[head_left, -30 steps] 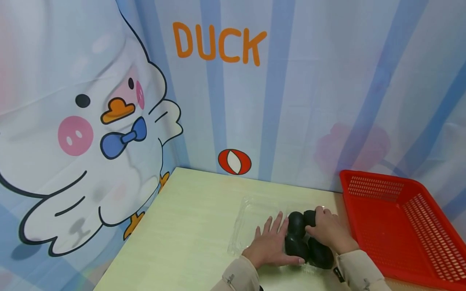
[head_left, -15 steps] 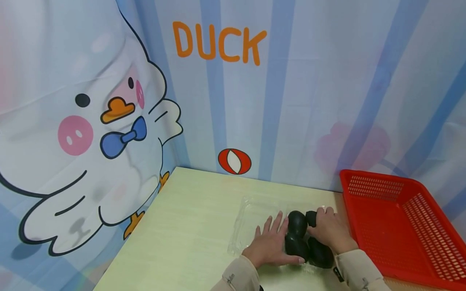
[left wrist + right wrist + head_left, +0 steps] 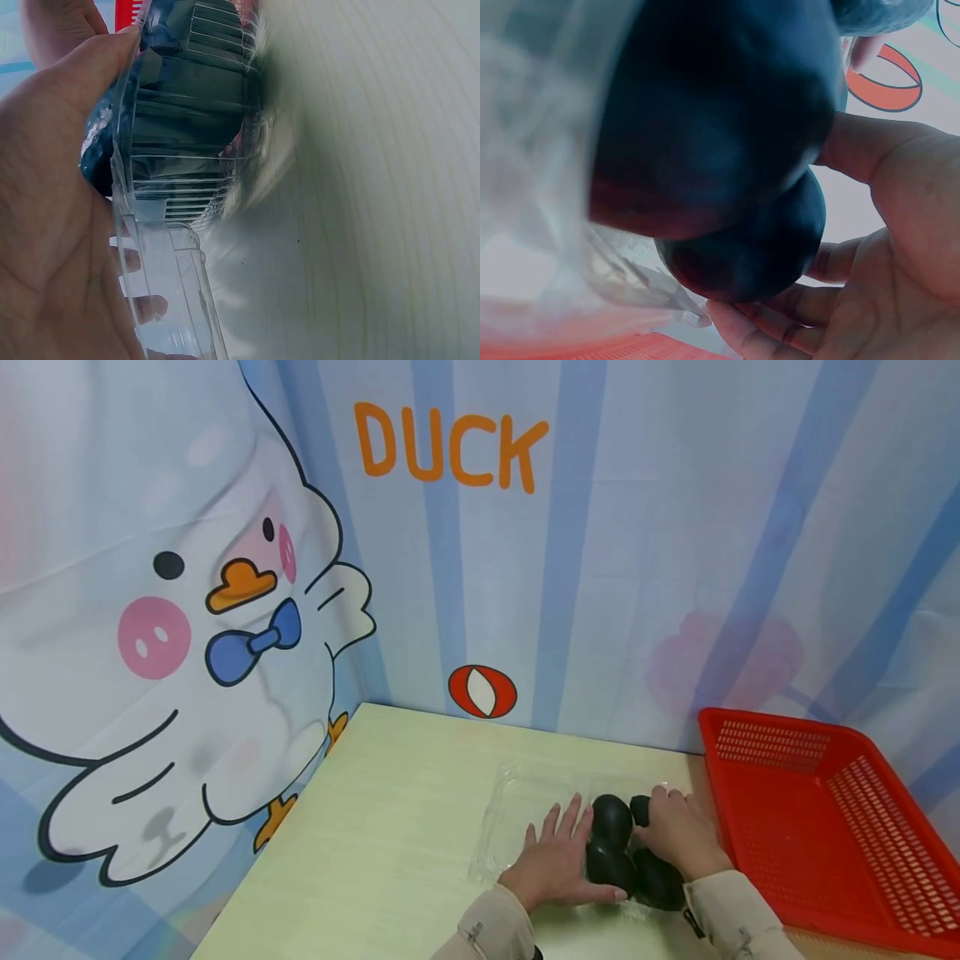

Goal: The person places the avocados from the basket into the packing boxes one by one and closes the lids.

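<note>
Several dark avocados (image 3: 612, 821) sit together in the right half of a clear plastic clamshell container (image 3: 517, 777), which lies open on the table. My left hand (image 3: 551, 864) lies over the container's middle, fingers spread and straight, its thumb along the front rim beside the near-left avocado (image 3: 609, 867). In the left wrist view, the ribbed container wall (image 3: 195, 142) shows next to that thumb. My right hand (image 3: 681, 831) holds the far-right avocado (image 3: 757, 247), its fingers curled round the outer side. Another avocado (image 3: 720, 112) fills the front of the right wrist view.
A red plastic basket (image 3: 817, 827) with perforated sides stands right beside the container. The pale table (image 3: 390, 810) extends left. Behind it hangs a blue striped curtain (image 3: 510, 577) with a printed duck and the word DUCK.
My right hand and the far-right avocado have shifted slightly right, widening the gap to the far-left avocado. My left hand stays in place.
</note>
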Available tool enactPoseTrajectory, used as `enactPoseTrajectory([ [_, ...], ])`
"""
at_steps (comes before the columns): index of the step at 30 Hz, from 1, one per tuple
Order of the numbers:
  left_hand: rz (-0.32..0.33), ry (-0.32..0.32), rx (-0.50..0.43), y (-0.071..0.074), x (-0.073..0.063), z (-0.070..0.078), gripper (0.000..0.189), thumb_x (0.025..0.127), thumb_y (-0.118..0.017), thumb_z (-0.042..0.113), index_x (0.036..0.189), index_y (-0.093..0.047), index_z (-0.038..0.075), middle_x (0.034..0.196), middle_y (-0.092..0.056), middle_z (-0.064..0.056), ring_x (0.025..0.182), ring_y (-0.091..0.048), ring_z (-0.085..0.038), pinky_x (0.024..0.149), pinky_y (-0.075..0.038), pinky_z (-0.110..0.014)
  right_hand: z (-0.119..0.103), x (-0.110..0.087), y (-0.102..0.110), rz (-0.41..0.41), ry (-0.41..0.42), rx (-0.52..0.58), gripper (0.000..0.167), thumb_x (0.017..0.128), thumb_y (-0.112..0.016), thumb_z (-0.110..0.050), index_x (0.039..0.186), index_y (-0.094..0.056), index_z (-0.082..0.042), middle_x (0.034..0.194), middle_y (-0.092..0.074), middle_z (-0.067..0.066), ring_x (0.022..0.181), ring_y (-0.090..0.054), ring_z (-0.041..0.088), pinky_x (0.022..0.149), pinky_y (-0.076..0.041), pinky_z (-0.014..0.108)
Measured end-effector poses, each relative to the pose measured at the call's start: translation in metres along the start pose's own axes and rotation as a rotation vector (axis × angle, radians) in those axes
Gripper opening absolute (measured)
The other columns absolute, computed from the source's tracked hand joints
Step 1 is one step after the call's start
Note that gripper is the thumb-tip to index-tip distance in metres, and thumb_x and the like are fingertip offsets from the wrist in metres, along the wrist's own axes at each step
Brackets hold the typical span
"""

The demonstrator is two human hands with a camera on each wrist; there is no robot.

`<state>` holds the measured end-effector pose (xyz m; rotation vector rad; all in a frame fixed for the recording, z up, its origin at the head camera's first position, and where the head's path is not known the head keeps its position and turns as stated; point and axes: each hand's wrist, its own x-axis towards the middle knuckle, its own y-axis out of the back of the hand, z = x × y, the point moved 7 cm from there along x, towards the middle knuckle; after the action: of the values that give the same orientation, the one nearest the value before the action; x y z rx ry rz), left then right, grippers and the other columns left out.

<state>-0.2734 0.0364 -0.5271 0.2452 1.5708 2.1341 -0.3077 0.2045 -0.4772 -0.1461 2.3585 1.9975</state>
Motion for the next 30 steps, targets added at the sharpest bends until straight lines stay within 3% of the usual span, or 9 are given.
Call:
enactPoseTrajectory([
  [19, 0.003, -0.006, -0.005, 0.000, 0.000, 0.000, 0.119, 0.075, -0.055, 0.089, 0.165, -0.008, 0.027, 0.172, -0.002, 0.005, 0.156, -0.019, -0.029, 0.113, -0.033, -0.064, -0.005, -0.008, 0.002, 0.000, 0.050, -0.054, 0.046, 0.087, -0.079, -0.023, 0.110, -0.058, 0.010, 0.098, -0.061, 0.025, 0.084, -0.053, 0.036, 0.086, -0.052, 0.056],
  [30, 0.005, -0.006, -0.032, 0.001, -0.003, 0.000, 0.118, 0.075, -0.056, 0.089, 0.165, -0.012, 0.027, 0.172, -0.004, 0.005, 0.155, -0.020, -0.029, 0.113, -0.032, -0.065, -0.005, -0.012, 0.022, -0.034, 0.091, -0.018, 0.046, 0.091, -0.076, -0.025, 0.117, -0.059, 0.009, 0.102, -0.063, 0.024, 0.083, -0.058, 0.030, 0.083, -0.057, 0.055],
])
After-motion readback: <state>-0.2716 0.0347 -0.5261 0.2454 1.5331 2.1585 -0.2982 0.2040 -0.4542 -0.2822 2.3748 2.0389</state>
